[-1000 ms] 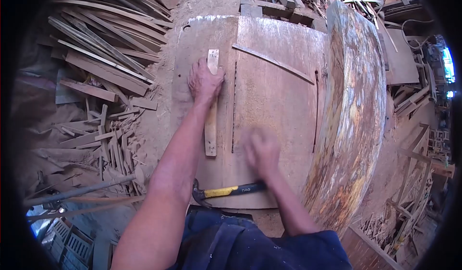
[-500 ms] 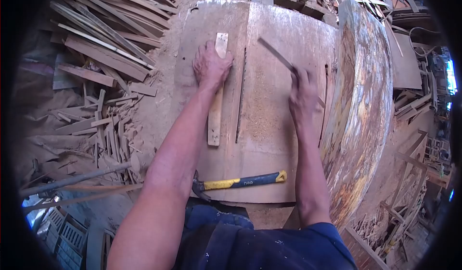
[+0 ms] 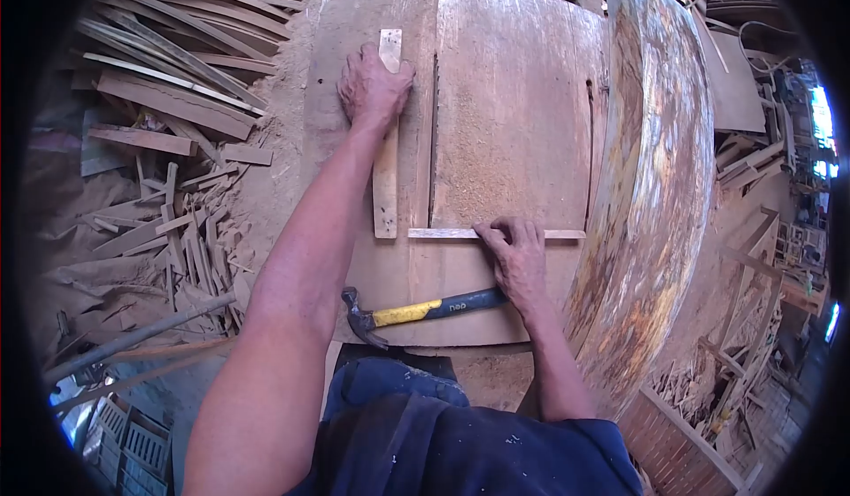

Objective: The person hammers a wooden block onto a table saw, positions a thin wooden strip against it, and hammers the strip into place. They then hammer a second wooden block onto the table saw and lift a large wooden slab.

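Observation:
My left hand [image 3: 372, 89] is closed over the upper part of a pale, flat wooden strip [image 3: 386, 186], which lies lengthwise on the wide wooden board [image 3: 522, 62]. In my right hand [image 3: 521, 261] is a thinner wooden stick [image 3: 443, 233], pinched near its middle and lying crosswise over the board. The stick's left end comes close to the lower end of the pale strip. A claw hammer [image 3: 407, 314] with a yellow and dark handle rests near the board's front edge; my right wrist covers the end of its handle. Sawdust [image 3: 478, 186] is scattered between the slots in the board.
A thick slab with rough bark [image 3: 660, 169] stands along the board's right side. Long offcuts [image 3: 177, 62] are piled at upper left, with shorter scraps [image 3: 190, 239] below them. A metal bar [image 3: 142, 337] reaches in from the left.
My right hand has come down toward me and turned the thin stick from a raised slant to crosswise on the board. My left hand stays on the strip. The view has shifted slightly.

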`<state>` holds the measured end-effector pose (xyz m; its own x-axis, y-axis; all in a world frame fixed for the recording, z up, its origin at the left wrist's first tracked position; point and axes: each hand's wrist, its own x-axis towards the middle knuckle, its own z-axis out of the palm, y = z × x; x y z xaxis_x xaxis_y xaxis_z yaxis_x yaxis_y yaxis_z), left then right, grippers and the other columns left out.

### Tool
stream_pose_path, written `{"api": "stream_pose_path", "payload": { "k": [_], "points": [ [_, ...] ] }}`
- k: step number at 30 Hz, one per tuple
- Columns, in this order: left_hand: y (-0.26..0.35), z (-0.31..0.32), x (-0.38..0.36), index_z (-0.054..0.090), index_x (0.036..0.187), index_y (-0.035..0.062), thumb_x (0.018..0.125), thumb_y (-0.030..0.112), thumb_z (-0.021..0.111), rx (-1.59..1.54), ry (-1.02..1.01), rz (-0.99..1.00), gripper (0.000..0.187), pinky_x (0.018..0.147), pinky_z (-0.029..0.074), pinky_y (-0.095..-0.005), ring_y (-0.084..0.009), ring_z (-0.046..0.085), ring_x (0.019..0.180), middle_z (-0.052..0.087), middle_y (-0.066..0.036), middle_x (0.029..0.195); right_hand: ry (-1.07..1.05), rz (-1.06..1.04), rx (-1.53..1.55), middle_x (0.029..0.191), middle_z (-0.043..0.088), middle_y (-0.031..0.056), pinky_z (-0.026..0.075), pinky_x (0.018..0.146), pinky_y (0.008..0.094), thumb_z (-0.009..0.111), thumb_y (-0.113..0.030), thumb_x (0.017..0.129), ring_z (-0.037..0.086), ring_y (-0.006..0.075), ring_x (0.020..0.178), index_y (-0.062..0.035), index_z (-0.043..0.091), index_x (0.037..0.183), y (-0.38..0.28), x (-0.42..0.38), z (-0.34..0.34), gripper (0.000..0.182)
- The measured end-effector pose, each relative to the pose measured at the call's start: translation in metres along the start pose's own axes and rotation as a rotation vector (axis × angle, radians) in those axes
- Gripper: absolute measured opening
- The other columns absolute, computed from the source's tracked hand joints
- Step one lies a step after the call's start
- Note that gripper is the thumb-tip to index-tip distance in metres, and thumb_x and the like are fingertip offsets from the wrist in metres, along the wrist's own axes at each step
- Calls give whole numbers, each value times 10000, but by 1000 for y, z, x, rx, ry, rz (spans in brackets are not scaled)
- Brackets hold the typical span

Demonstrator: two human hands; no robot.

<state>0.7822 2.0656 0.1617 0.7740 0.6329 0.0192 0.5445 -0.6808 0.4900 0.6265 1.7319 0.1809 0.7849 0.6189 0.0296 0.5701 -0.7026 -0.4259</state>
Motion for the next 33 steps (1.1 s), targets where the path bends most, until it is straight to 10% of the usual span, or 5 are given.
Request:
{"api": "stream_pose_path", "payload": {
  "k": [17,23,26,28,33],
  "points": [
    [-3,-3,0,617,1395,-9,953,661,625,-52,-3,6,802,1088,487,-534,-427,629,1300,651,-285,1352,92,10,-35,1124,641,56,492,964,446,729,-59,857,598,276,1077,-268,766,1348,-15,-1,24,535],
    [-63,20,18,683,1333,2,1032,357,627,-533,90,24,468,934,557,-391,-296,706,1066,706,-210,1158,124,29,-13,1113,645,49,501,961,445,716,-90,899,602,265,1060,-267,783,1316,-18,-3,25,458],
    [-77,-26,-16,698,1303,-7,1050,101,540,-1073,-163,-474,317,833,558,-274,-179,677,950,687,-132,1070,124,26,-48,1107,645,43,505,960,444,710,-104,918,605,262,1063,-269,789,1304,-16,-3,26,427],
    [-126,-37,-36,644,1398,0,968,-92,501,-1180,-339,-379,463,739,545,-203,-133,665,908,668,-88,1106,117,34,-23,1102,643,42,502,967,448,706,-99,920,605,262,1068,-267,790,1300,-17,-3,25,423],
    [-133,-96,-139,599,1395,-49,1007,-118,495,-1284,-222,-487,408,1012,634,-350,-236,715,1108,679,-115,1152,110,18,-82,1118,644,55,493,985,463,692,-82,927,601,277,1082,-246,770,1315,-8,-8,15,429]
  ]
}}
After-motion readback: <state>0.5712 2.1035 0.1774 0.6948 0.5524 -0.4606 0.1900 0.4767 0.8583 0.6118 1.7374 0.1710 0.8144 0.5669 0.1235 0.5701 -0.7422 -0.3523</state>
